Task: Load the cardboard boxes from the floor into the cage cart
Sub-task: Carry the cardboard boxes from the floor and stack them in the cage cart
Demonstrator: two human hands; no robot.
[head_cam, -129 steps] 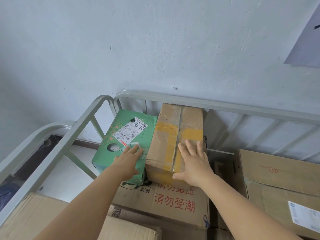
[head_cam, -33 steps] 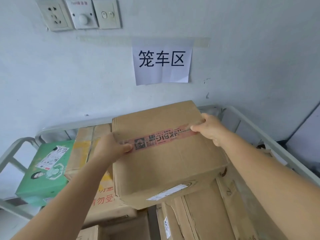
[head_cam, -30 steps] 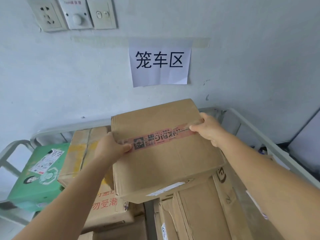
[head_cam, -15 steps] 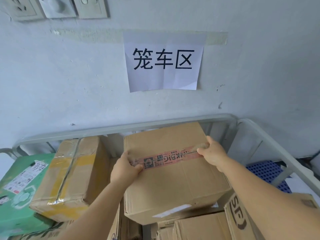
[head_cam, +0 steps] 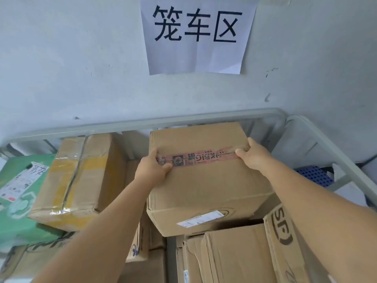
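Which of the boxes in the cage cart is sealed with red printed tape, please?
The box with red tape, gripped by the left hand and right hand; its neighbour, the yellow-taped box, differs.

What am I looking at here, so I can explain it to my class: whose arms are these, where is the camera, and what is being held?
No machine here: a person wears a camera on the head, looking forward and down. The left hand and right hand grip a brown box sealed with red tape, at the back of a metal cart. Beside it sit a yellow-taped box and a green box, on more boxes. A paper sign hangs on the wall.
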